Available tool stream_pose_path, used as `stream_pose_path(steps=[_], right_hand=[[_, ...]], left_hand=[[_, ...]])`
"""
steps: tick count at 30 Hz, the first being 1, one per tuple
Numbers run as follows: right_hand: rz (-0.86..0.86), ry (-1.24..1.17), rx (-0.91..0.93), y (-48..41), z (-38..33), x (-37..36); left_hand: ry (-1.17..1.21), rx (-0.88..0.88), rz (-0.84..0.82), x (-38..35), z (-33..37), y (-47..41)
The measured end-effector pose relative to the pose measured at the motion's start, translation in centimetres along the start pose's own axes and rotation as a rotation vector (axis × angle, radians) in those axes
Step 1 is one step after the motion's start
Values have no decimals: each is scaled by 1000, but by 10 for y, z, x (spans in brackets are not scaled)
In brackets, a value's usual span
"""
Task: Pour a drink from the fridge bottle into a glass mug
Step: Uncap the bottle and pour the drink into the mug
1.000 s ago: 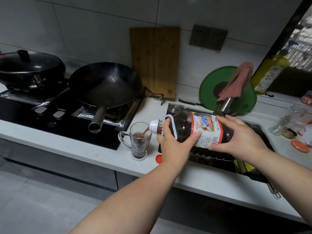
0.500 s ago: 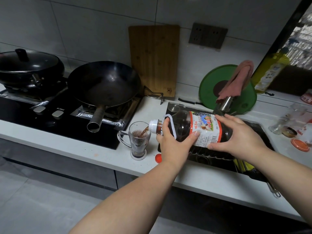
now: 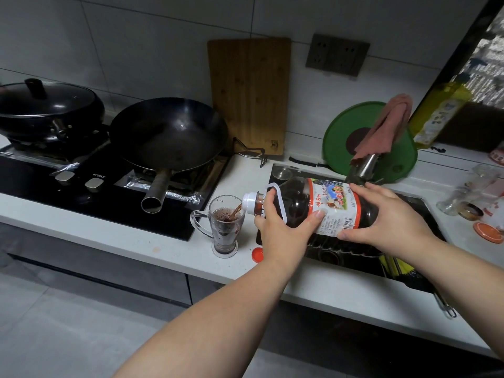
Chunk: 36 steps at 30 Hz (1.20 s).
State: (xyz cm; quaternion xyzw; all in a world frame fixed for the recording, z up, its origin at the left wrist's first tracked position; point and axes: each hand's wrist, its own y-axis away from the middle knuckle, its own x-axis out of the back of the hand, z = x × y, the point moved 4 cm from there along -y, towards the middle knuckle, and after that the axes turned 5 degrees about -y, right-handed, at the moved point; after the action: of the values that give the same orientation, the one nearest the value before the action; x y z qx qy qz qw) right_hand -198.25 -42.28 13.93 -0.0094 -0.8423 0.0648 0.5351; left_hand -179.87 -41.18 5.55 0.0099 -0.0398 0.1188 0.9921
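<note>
My left hand (image 3: 281, 233) grips the bottle's (image 3: 298, 204) neck and my right hand (image 3: 392, 222) wraps its base. It lies almost level, mouth pointing left over the mug (image 3: 225, 230) near the counter's (image 3: 163, 249) front edge.

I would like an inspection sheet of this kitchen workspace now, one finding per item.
Surface: white stone counter, no spilled drink seen.
Job's things: big dark plastic bottle tilted, dark drink streaming into the clear glass handled mug, over half full.
Clutter: round orange cap beside the mug's foot; black wok behind.
Hands: left hand grips the bottle's neck; right hand holds its labelled body.
Cables: nothing seen.
Surroundings: wooden cutting board leaning on tiled wall.
</note>
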Motion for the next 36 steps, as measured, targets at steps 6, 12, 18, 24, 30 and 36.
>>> stream_pose_path(steps=[6,12,18,24,30,36], right_hand=[[-4,2,-3,-1,0,-1],[-8,-11,-4,-1,4,-2],[-7,-13,-2,-2,6,-1],[-12,-24,4,1,5,0],[-17,-10,5,1,5,1],[-12,-21,5,0,8,-2]], left_hand=[[17,7,-3,0,-1,-1],[5,3,9,0,0,0],[-4,5,7,-1,1,0],[-11,1,8,-2,-2,0],[-5,7,10,-5,-3,1],[-26,-5,23,-3,0,1]])
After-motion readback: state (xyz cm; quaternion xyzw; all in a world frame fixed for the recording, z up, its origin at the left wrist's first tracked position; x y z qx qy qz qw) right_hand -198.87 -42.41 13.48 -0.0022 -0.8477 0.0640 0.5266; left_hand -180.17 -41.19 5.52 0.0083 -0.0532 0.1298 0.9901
